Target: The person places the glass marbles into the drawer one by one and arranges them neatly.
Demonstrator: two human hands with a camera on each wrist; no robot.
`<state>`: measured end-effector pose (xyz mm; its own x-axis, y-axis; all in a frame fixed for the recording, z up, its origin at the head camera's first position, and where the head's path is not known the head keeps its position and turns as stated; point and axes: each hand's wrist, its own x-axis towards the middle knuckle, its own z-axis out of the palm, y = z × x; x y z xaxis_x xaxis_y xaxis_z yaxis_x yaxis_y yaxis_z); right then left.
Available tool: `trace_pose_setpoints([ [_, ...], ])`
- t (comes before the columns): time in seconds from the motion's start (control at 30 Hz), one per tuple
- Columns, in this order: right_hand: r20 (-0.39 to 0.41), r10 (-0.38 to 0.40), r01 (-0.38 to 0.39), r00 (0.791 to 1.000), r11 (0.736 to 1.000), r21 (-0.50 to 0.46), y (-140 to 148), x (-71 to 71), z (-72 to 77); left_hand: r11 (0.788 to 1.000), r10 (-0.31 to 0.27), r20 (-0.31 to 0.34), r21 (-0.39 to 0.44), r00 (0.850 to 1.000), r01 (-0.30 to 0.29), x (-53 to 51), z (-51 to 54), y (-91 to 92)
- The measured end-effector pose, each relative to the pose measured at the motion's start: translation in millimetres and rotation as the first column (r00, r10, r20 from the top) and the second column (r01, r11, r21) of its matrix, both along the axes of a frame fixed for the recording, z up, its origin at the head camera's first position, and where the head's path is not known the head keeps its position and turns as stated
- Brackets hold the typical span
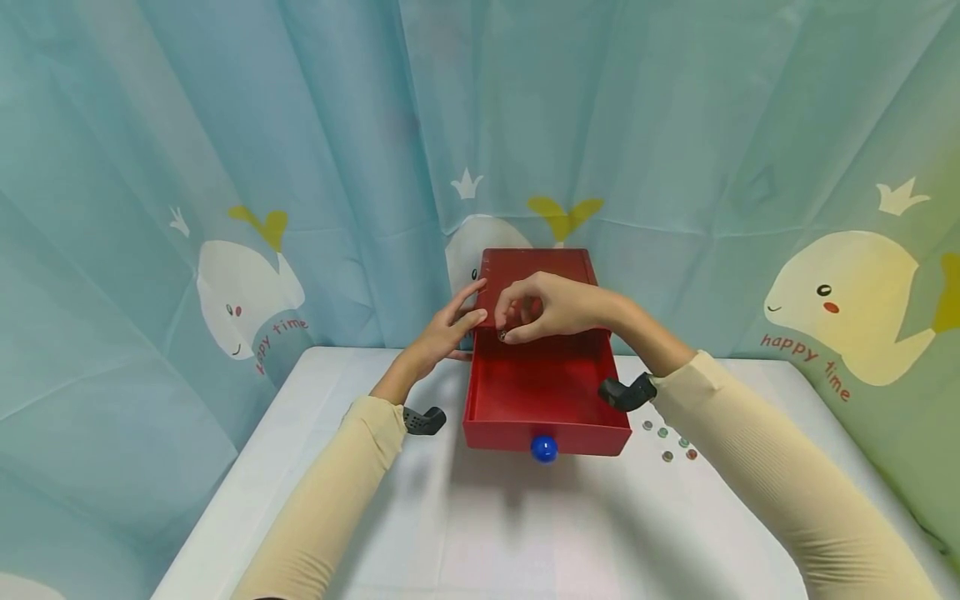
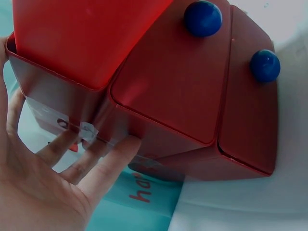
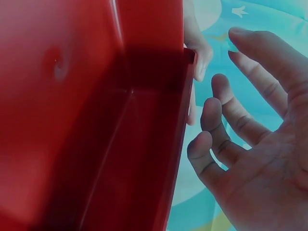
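A red drawer cabinet (image 1: 570, 262) stands at the back of the white table, its top drawer (image 1: 543, 392) pulled out and its inside bare where visible. My left hand (image 1: 442, 337) rests against the cabinet's left side, fingers spread and fairly straight, thumb at the top edge. In the left wrist view, those fingers touch the side beside the shut middle drawer (image 2: 173, 72). Above the cabinet's front edge, my right hand (image 1: 551, 307) pinches a tiny shiny piece (image 1: 502, 336) between thumb and forefinger; its kind is too small to tell. The other right fingers are loosely bent.
Several small round pieces (image 1: 667, 456), greyish, green and reddish, lie on the white table (image 1: 360, 500) right of the drawer. A blue knob (image 1: 543, 448) sticks out from the drawer front. A blue-green curtain (image 1: 337, 167) with whales hangs close behind the cabinet.
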<state>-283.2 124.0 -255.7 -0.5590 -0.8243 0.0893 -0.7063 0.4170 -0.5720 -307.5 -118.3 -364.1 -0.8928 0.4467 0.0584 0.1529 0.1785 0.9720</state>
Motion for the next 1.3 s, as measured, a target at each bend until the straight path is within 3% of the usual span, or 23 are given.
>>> trace_pose_setpoints([
  [0.53,0.024,-0.024,0.024,0.999,1.0,-0.007,2,0.8,0.3,1.0,0.006,0.009,-0.012,1.0,-0.006,-2.4,-1.5,-2.2],
  [1.3,-0.043,-0.032,0.032,0.999,0.999,0.009,15,1.1,9.8,1.0,0.015,0.006,-0.016,1.0,-0.015,-7.6,-3.0,-4.7],
])
